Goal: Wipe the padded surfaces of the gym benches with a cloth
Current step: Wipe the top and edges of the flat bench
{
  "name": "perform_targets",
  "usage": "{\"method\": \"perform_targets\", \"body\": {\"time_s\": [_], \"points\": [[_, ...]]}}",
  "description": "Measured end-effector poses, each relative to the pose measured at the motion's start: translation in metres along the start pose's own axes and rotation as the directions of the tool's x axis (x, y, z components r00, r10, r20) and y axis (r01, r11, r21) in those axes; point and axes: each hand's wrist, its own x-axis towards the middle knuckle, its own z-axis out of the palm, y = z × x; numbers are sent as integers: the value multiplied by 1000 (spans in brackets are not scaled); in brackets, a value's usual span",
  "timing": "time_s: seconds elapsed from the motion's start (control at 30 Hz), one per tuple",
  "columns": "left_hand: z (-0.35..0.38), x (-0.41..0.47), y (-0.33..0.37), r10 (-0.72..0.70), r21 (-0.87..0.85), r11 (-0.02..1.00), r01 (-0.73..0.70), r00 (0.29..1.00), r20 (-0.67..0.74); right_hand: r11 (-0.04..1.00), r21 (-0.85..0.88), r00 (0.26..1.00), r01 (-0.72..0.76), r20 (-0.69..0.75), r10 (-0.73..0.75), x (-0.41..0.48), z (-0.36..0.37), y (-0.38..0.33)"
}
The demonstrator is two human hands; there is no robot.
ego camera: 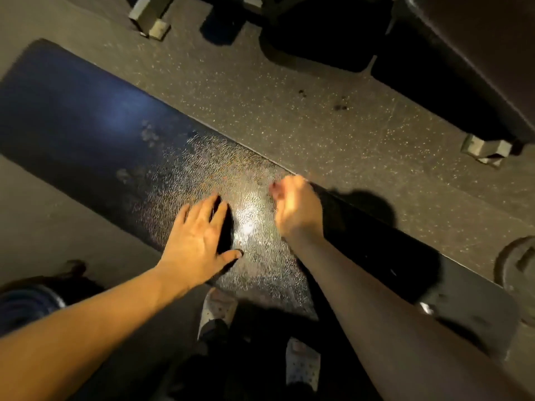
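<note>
Padded surface [86,111] of the bench is seen lying diagonally across the view, from the upper left to the lower right, above the speckled floor [318,117]. Its cover is judged to be smooth vinyl over firm foam. It should give a little under pressure, it is likely slippery where it shines, and it need not be lifted at all, only rubbed. At the left end the cover is dark and even. Toward the middle a worn, cracked patch [202,169] is seen; there a cloth may catch slightly, so lighter strokes are advised.

The left hand [197,241] is laid flat on this middle part, near the front edge, with its fingers [202,209] straight and spread, touching the cover. Between these fingers and the thumb a dark shape [224,230] is noticed. Whether it is a dark cloth kept down by the palm or only a shadow cannot be told. A cloth, if it is there, is expected to be soft and light, and best taken bunched under a flat palm.

Further right, the right hand [295,209] is seen at the far edge of the pad, blurred, with its fingers curled into a loose fist. Nothing is seen inside it. At the upper right a second bench [477,53] is partly visible, well apart.
</note>
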Motion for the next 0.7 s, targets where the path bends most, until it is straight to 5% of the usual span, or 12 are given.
{"method": "perform_targets", "body": {"time_s": [0.17, 0.3, 0.4, 0.47, 0.57, 0.7], "points": [[11, -28, 25, -129, 16, 992, 129, 964, 233, 920, -122, 897, 373, 300, -324, -141, -24, 80], [17, -27, 37, -141, 147, 984, 101, 947, 288, 932, -281, 973, 227, 102, -206, -95, -55, 111], [19, -29, 38, -159, 113, 985, 131, 945, 285, 979, -170, 981, 110, -140, -135, -26, -41, 67], [20, -29, 39, -161, 92, 986, 140, 943, 292, 973, -221, 988, 73, -114, -100, -6, -23, 35], [19, -30, 39, -162, 97, 986, 139, 944, 289, 947, -210, 970, 243, 73, -232, -51, 4, 11], [19, -30, 40, -171, 73, 985, 157, 949, 266, 829, -203, 828, 521, 356, -433, -145, -20, 72]]}}
